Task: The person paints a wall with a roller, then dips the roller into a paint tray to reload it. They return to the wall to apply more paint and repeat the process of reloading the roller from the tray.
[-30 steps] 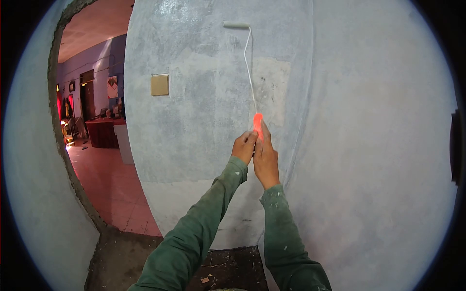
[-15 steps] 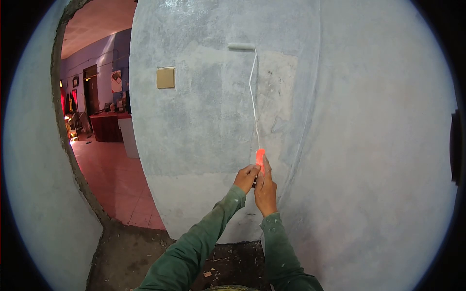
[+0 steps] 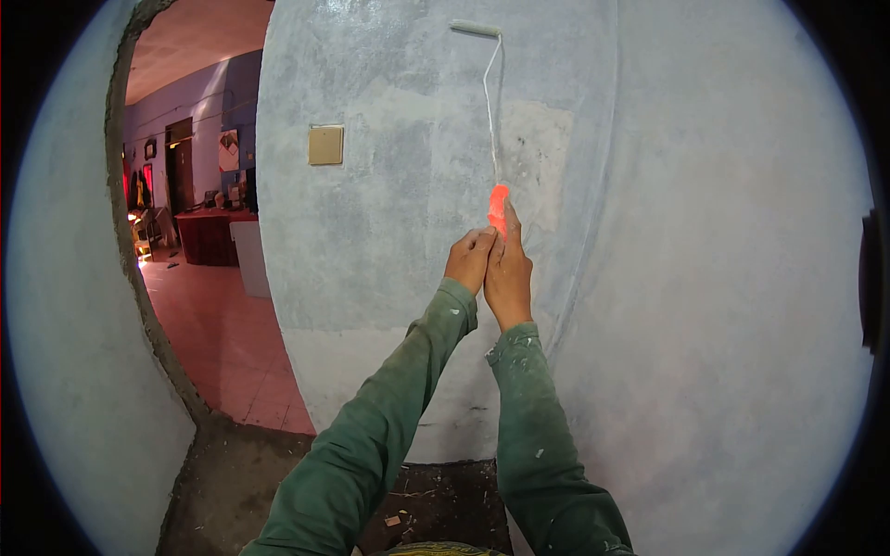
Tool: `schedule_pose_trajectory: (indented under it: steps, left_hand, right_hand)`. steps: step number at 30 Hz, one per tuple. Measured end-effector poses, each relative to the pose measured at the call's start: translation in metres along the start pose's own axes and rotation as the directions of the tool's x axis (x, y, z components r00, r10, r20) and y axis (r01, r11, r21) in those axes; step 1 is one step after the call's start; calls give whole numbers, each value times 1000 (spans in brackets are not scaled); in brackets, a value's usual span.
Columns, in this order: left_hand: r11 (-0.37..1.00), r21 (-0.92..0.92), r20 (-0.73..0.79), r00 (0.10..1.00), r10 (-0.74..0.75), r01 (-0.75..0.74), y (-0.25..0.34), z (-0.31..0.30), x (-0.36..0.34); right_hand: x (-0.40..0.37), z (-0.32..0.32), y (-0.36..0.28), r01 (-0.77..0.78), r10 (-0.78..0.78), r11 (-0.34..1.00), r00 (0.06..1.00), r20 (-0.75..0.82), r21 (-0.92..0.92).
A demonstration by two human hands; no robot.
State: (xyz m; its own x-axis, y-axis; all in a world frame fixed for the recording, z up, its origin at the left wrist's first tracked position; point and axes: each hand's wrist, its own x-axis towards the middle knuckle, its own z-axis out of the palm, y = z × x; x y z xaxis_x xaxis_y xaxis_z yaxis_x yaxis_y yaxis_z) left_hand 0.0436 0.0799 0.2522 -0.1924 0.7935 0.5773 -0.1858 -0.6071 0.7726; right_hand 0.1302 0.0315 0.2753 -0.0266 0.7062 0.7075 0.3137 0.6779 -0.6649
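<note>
A paint roller [image 3: 476, 29] with a white sleeve lies against the upper part of the grey-white wall [image 3: 389, 213]. Its long thin wire frame runs down to an orange handle [image 3: 498, 206]. My right hand [image 3: 509, 278] is closed around that handle, one finger stretched up along its side. Close beside it on the left, my left hand [image 3: 470, 259] is closed on the lower end of the handle, which the fingers mostly hide. Both arms reach upward in green sleeves with pale paint specks.
Left of the wall panel, a doorway with a rough edge [image 3: 139, 269] opens onto a room with pink floor tiles [image 3: 222, 343] and a red table [image 3: 206, 238]. A beige switch plate [image 3: 325, 145] is on the wall. Small debris [image 3: 392, 521] lies on the dark floor.
Both hands have moved up together, and the roller has travelled higher up the wall. Its sleeve is now slightly tilted. The view has shifted a little.
</note>
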Motion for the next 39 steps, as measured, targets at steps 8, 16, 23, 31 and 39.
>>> schedule_pose_trajectory:
  steps: [8,16,23,31,39]
  left_hand:
    - [980,145,-10,990,-138,138,-59,-27,-57]
    - [945,75,3,947,-321,320,-144,-53,-140]
    - [943,186,95,951,-295,274,-140,-56,-202]
    - [974,224,110,994,3,-28,-27,-38,-55]
    - [985,170,137,989,-57,33,45,-25,13]
  right_hand:
    - [-71,26,68,61,-61,998,998,-32,9]
    - [-163,32,124,-38,40,998,999,29,-48]
    - [-223,23,138,12,-12,999,1000,6,40]
    - [-80,23,33,152,-140,979,985,-96,134]
    - [-11,24,-9,178,-167,981,978,-129,81]
